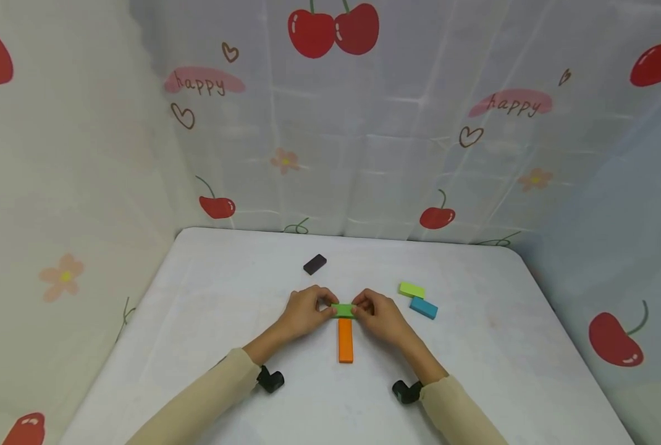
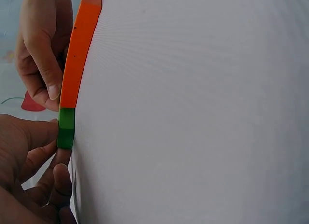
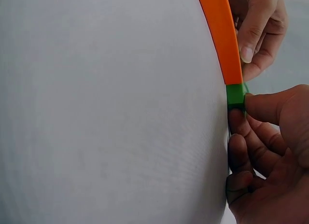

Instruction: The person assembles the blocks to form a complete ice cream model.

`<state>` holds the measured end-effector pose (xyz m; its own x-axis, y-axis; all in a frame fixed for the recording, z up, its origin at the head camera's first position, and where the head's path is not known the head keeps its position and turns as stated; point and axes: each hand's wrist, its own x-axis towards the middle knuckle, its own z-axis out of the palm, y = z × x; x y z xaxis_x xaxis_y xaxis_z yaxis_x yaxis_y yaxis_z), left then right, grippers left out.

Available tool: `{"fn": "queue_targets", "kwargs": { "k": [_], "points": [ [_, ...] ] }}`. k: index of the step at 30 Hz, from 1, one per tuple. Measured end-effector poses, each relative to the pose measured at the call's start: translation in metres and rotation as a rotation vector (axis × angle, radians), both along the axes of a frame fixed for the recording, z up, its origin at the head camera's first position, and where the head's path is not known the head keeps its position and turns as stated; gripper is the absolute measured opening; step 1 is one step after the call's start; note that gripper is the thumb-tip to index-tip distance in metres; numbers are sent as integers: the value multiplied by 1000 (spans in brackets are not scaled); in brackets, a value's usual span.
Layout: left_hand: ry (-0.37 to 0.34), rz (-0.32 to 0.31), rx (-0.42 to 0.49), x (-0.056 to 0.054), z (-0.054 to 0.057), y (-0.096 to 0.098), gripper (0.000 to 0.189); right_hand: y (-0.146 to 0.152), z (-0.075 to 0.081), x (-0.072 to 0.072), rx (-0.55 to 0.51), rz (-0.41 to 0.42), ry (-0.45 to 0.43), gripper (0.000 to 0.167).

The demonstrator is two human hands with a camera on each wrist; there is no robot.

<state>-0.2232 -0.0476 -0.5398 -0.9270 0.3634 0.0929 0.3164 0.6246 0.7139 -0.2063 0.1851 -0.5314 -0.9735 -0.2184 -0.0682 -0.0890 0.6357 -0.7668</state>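
Observation:
A green block (image 1: pixel 343 310) lies crosswise at the far end of an orange block (image 1: pixel 345 342), and together they make a T shape. My left hand (image 1: pixel 306 311) pinches the left end of the green block between thumb and fingers. At its right end, my right hand (image 1: pixel 382 316) grips it the same way. Both wrist views show the green block (image 2: pixel 66 127) right against the end of the orange block (image 3: pixel 222 38), low on the white tabletop. Fingers cover parts of the green block's ends.
Beyond my left hand lies a black block (image 1: pixel 315 264). To the right of my right hand, a lime green block (image 1: pixel 411 290) sits close to a blue block (image 1: pixel 423 307). A cherry-print curtain (image 1: pixel 341 123) stands behind the white table (image 1: pixel 225 259).

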Motion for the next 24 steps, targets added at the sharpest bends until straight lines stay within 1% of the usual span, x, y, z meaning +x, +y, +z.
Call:
{"fn": "queue_targets", "kwargs": {
  "k": [6,10,17,19,21,24],
  "points": [
    [17,-11,-10,4,-1,-2,10,-1,1,3,-2,13,9,12],
    [14,-13,-11,5,1,-2,9,-2,2,4,-4,20,15,11],
    [38,-11,-37,5,6,-4,9,-4,1,1,3,35,28,10],
    [37,-13,-41,5,8,-5,9,-4,2,2,17,46,39,14],
    [40,-21,-48,4,5,-4,9,-3,2,5,42,64,58,21],
    [30,-38,-55,5,0,-3,9,0,3,17,110,102,79,40]
  ]
}}
